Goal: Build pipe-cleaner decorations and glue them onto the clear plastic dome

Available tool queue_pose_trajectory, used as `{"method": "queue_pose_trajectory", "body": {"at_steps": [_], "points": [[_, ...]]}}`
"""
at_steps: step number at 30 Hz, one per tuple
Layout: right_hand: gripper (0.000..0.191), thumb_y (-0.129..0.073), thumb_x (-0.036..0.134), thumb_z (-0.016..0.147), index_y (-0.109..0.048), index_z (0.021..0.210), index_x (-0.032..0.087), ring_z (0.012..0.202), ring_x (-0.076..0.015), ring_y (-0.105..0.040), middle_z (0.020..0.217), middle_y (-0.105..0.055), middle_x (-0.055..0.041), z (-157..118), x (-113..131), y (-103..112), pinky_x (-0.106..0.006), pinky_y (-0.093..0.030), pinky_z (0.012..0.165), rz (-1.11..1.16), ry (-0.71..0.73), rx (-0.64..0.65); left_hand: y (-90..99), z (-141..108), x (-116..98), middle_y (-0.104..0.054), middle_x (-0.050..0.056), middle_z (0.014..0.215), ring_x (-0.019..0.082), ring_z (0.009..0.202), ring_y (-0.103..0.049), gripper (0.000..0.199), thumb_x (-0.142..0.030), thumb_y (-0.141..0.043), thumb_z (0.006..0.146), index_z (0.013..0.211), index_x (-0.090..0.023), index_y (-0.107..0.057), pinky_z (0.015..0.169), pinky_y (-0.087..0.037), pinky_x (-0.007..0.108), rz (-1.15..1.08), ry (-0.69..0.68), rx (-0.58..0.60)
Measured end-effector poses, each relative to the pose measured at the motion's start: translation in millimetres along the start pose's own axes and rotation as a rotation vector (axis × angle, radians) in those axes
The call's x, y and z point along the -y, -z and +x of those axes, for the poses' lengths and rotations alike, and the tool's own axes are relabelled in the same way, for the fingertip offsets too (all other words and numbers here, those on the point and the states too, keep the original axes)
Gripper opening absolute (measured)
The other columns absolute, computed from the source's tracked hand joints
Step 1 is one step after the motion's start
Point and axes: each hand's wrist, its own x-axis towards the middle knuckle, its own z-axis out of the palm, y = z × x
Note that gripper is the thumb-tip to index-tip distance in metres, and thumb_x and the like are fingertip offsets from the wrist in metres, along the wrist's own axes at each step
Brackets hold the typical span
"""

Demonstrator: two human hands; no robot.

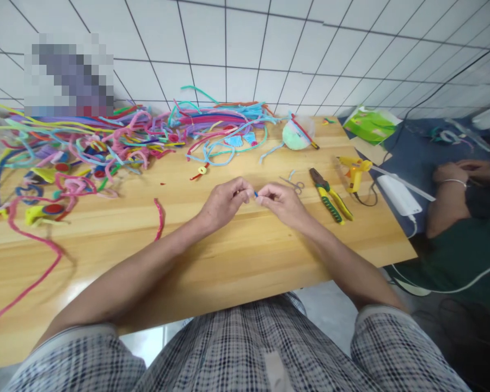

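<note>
Over the middle of the wooden table, my left hand (227,202) and my right hand (281,202) meet with fingertips pinched. Between them shows a small blue piece (256,194), perhaps a bit of pipe cleaner; most of it is hidden by the fingers. Just behind my right hand lie small scissors (296,185). A yellow bead-like piece with a red stem (202,171) rests beyond my left hand. Near my left forearm is a red pipe cleaner (159,218).
Pliers (330,196) and a yellow glue gun (354,171) lie to the right, near a white power bank (400,195). Tangled pipe cleaners (118,136) cover the back left. A round pale-green ball (296,135) stands at the back. Another person's arm (447,196) is at far right.
</note>
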Motion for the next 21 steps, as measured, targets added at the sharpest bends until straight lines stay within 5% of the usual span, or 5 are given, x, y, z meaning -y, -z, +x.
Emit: {"method": "queue_pose_trajectory", "body": {"at_steps": [5,12,17,21], "points": [[0.025,-0.072,0.044,0.098,-0.071,0.085,0.023,0.069,-0.0155,-0.056,0.078,-0.067,0.0019,-3.2,-10.1,-11.2,-0.030,-0.046,0.071,0.099,-0.065,0.043,-10.2,-4.2,7.9,-0.075,0.001,0.081,0.017,0.073,-0.066,0.017,-0.033,-0.060,0.104,0.094,-0.022,-0.069,0.074,-0.048,0.027,-0.016,0.012,-0.013],[0.028,-0.057,0.027,0.110,-0.073,0.087,0.025,0.093,-0.0289,-0.065,0.091,-0.072,-0.0107,1.0,-31.0,35.6,-0.044,-0.051,0.091,-0.575,0.147,-0.089,2.0,-2.8,18.1,-0.081,0.006,0.093,0.023,0.081,-0.069,0.019,-0.032,-0.062,0.107,0.096,-0.025,-0.075,0.070,-0.036,0.032,0.436,0.018,-0.091],[0.022,-0.063,0.029,0.110,-0.080,0.096,0.027,0.098,-0.0300,-0.066,0.097,-0.076,-0.0092,12.5,-54.2,49.6,-0.047,-0.051,0.093,-0.675,0.149,-0.225,-3.0,1.1,28.1,-0.071,0.000,0.077,0.018,0.071,-0.060,0.012,-0.024,-0.065,0.102,0.091,-0.024,-0.070,0.071,-0.039,0.030,0.155,0.107,-0.198],[0.020,-0.068,0.021,0.105,-0.085,0.107,0.031,0.113,-0.0308,-0.068,0.113,-0.081,-0.0081,21.3,-65.6,43.4,-0.050,-0.052,0.104,-0.621,0.142,-0.164,-6.1,7.0,29.1,-0.067,-0.002,0.077,0.015,0.064,-0.053,0.013,-0.024,-0.065,0.102,0.089,-0.023,-0.064,0.069,-0.043,0.028,-0.153,0.112,-0.310]]}}
